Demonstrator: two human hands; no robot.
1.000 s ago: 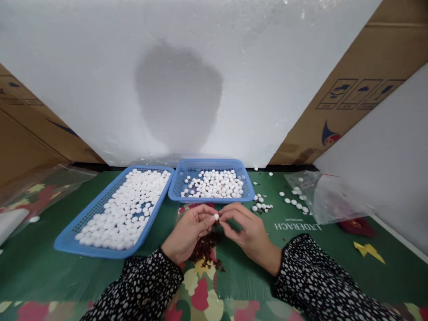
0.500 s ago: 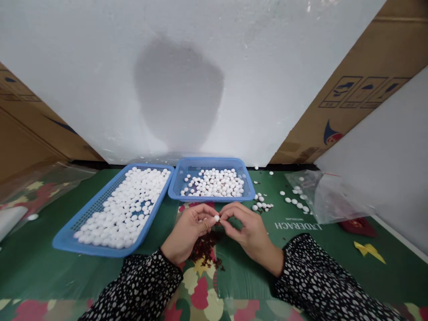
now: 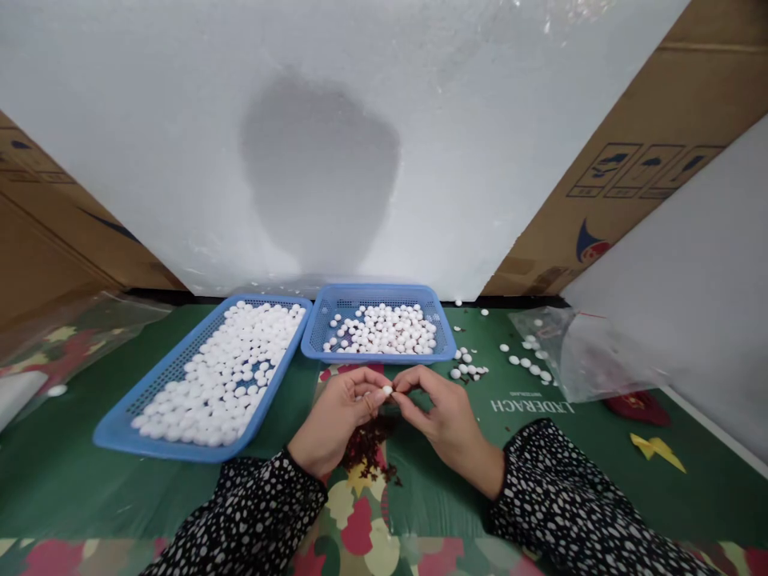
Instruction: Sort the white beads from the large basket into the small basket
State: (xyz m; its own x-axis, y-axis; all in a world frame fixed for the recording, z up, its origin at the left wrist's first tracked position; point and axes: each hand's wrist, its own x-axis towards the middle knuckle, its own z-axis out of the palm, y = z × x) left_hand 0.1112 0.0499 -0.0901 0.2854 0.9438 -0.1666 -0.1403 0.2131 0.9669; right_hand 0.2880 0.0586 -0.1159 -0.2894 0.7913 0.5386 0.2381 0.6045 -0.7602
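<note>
Between the thumb and finger of my left hand (image 3: 336, 416) is a small white ball (image 3: 387, 390). My right hand (image 3: 447, 416) meets it from the right, thumb and forefinger pinched at the ball's side on a tiny dark piece too small to name. Beneath both hands lies a heap of small dark red bits (image 3: 367, 450), partly covered by the left fingers. Just beyond my fingertips stands a blue basket (image 3: 378, 359) with many white balls in it. A larger blue basket (image 3: 174, 452), fuller of white balls, stands to the left.
Loose white balls (image 3: 526, 362) lie at the right beside a clear plastic bag (image 3: 591, 360). Further right are a dark red item (image 3: 637, 406) and a yellow scrap (image 3: 657, 450). Another clear bag (image 3: 90, 336) lies left. A white panel (image 3: 444, 160) rises behind the baskets.
The right fingertips have shifted slightly on the ball, and a dark speck now shows between them. The left hand still holds the ball; the view has moved slightly.
</note>
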